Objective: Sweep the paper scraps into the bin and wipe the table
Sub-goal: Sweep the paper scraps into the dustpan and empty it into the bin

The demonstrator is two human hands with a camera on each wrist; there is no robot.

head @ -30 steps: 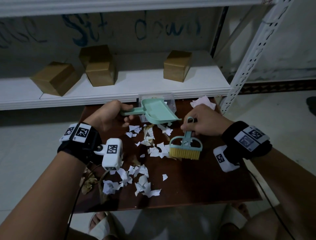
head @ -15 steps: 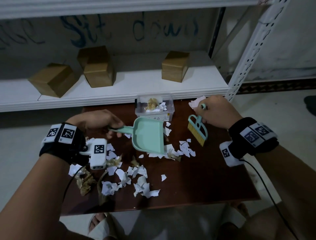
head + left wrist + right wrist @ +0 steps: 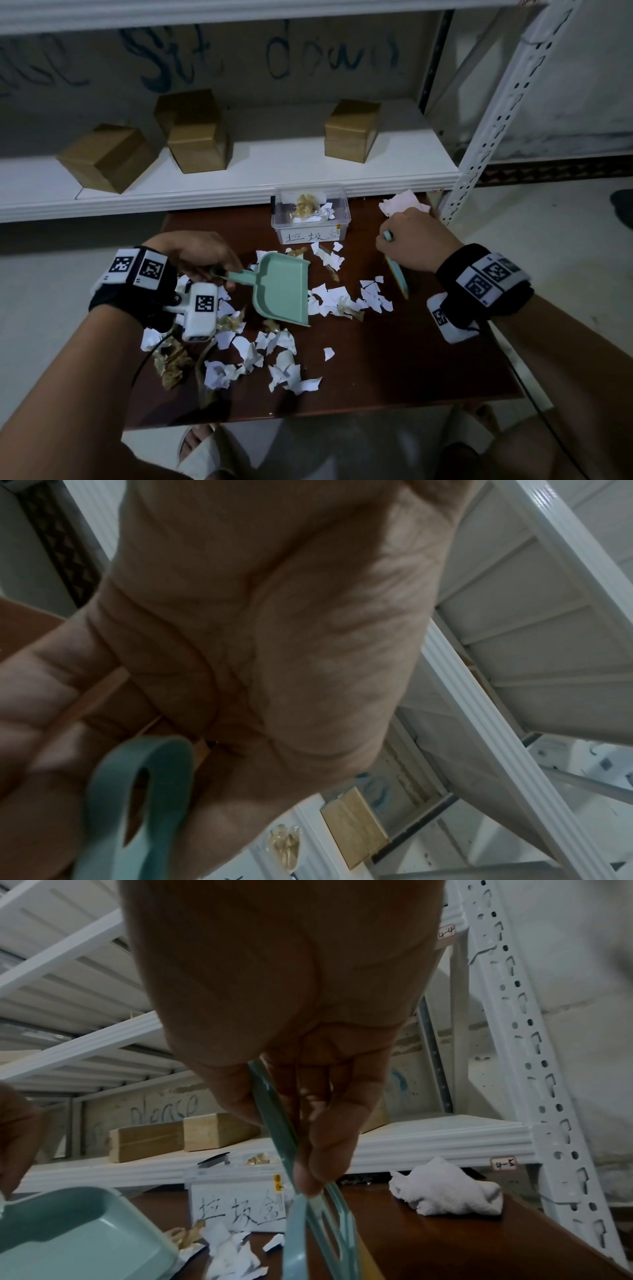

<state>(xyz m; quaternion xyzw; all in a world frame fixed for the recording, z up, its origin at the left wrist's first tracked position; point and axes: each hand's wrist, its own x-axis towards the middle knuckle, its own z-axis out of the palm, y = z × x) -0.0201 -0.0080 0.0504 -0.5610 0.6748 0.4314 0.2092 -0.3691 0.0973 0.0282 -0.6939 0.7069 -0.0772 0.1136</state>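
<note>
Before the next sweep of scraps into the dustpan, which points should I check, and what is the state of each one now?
1. Left hand holds the dustpan by its handle: ok.
2. Right hand holds the brush: ok.
3. Dustpan's open edge meets the paper scraps lying between pan and brush: ok.
4. Dustpan lip flat on the table: cannot tell.
5. Bin open, with room for more: ok.
6. Table free of scraps, ready for wiping: not ok, many lie near the front edge.
</note>
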